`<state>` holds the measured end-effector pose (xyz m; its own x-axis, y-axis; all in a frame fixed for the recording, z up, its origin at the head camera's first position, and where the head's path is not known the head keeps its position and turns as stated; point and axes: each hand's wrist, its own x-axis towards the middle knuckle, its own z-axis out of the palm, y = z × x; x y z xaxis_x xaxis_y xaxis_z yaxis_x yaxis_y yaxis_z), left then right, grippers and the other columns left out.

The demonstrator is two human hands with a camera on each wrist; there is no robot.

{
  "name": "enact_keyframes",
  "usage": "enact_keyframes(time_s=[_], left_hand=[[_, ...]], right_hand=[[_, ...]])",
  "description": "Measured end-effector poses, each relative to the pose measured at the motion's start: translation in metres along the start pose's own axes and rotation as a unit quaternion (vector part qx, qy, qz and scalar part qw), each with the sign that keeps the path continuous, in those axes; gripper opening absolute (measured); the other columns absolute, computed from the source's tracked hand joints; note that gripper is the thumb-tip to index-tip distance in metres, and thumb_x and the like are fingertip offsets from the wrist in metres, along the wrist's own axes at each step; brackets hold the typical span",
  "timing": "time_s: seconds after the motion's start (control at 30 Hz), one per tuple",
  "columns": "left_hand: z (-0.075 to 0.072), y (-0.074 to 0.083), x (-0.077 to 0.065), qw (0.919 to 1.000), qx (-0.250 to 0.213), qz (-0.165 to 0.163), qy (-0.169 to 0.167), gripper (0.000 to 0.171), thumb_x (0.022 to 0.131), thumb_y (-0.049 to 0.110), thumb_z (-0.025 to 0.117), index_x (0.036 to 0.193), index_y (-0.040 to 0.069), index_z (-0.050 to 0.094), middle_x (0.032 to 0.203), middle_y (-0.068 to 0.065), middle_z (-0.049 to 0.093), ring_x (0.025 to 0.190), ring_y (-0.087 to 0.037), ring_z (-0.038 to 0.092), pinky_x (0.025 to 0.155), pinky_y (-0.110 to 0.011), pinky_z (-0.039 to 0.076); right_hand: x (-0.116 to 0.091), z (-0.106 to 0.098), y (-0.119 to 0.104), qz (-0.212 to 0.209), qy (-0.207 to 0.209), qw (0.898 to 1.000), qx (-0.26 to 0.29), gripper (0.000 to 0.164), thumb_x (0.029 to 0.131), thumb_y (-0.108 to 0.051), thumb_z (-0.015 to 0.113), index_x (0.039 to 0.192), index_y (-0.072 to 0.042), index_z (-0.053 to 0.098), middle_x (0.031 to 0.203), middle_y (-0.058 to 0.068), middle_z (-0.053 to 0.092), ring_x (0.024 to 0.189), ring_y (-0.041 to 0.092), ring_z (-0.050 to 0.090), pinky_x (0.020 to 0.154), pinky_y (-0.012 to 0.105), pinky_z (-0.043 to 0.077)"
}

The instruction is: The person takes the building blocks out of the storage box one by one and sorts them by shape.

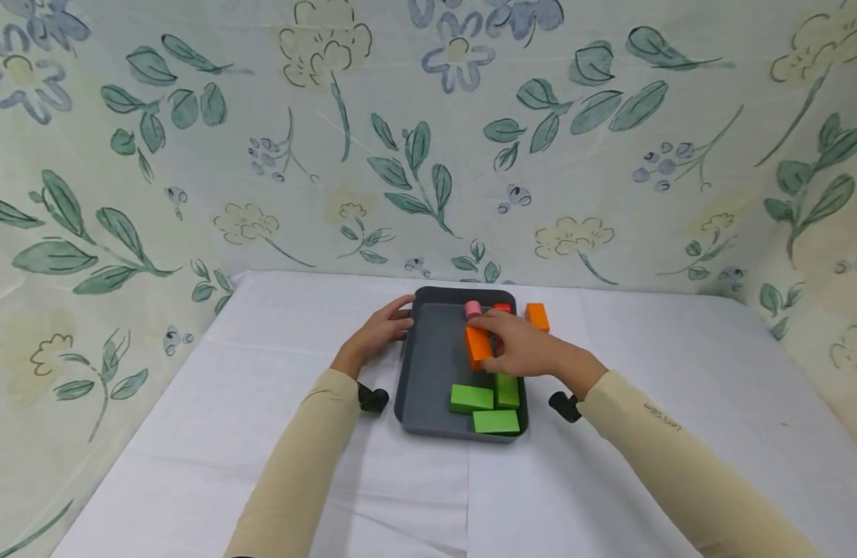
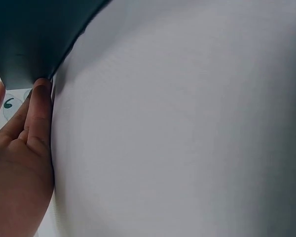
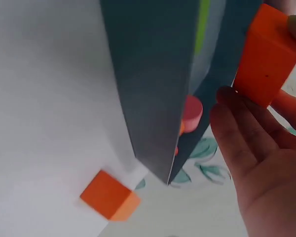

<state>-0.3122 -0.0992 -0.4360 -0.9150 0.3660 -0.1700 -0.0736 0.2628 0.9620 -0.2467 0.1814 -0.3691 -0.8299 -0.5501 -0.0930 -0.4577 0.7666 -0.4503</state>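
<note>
Block [image 1: 478,346], orange, pinched in my right hand [image 1: 529,346] over the right half of the tray [image 1: 431,356]; my left hand [image 1: 380,329], fingers loosely extended, touches its left wall. Too slack a pinch could let the block slip; too low a sweep could knock the pink cylinder [image 1: 473,309], far, or the green blocks [image 1: 473,398], near, out of place.

From here I count one grey tray [image 1: 428,372]. In it are three green blocks [image 1: 472,398] at the near right, one pink cylinder [image 1: 473,309] and at least one red piece [image 1: 502,308] at the far end. Orange makes two: a held orange block [image 1: 478,345] over the tray, a loose orange block [image 1: 538,316] just outside its right wall. Two hands: left hand [image 1: 377,329] at its left wall, right hand [image 1: 528,349] over it.
</note>
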Motion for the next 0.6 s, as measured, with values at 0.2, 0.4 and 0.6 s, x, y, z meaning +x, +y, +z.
enact_keyframes(time_s=[0.2, 0.4, 0.6], left_hand=[[0.001, 0.003, -0.001, 1.0000, 0.006, -0.004, 0.002, 0.058, 0.102, 0.012, 0.049, 0.156, 0.024, 0.032, 0.160, -0.016, 0.036, 0.144, -0.032, 0.042, 0.115, -0.047, 0.041], [0.002, 0.002, 0.000, 0.9999, 0.003, -0.004, 0.010, 0.058, 0.101, 0.013, 0.050, 0.155, 0.025, 0.034, 0.158, -0.015, 0.038, 0.144, -0.030, 0.043, 0.114, -0.047, 0.042], [0.002, -0.001, 0.003, 0.9999, 0.002, -0.006, 0.011, 0.058, 0.101, 0.012, 0.050, 0.155, 0.025, 0.034, 0.158, -0.015, 0.038, 0.144, -0.030, 0.043, 0.115, -0.047, 0.042]], right_hand=[[-0.013, -0.020, 0.018, 0.015, 0.046, 0.998, 0.038, 0.065, 0.084, -0.019, 0.072, 0.143, -0.007, 0.050, 0.134, 0.015, 0.052, 0.111, 0.029, 0.059, 0.097, 0.047, 0.056], [-0.027, -0.039, 0.037, 0.047, 0.071, 0.996, 0.013, 0.064, 0.084, -0.016, 0.076, 0.141, -0.004, 0.052, 0.133, 0.016, 0.053, 0.116, 0.033, 0.057, 0.097, 0.052, 0.055], [-0.038, -0.050, 0.064, 0.094, 0.093, 0.991, -0.006, 0.068, 0.085, -0.017, 0.077, 0.144, -0.002, 0.048, 0.135, 0.018, 0.052, 0.121, 0.038, 0.054, 0.099, 0.055, 0.053]])
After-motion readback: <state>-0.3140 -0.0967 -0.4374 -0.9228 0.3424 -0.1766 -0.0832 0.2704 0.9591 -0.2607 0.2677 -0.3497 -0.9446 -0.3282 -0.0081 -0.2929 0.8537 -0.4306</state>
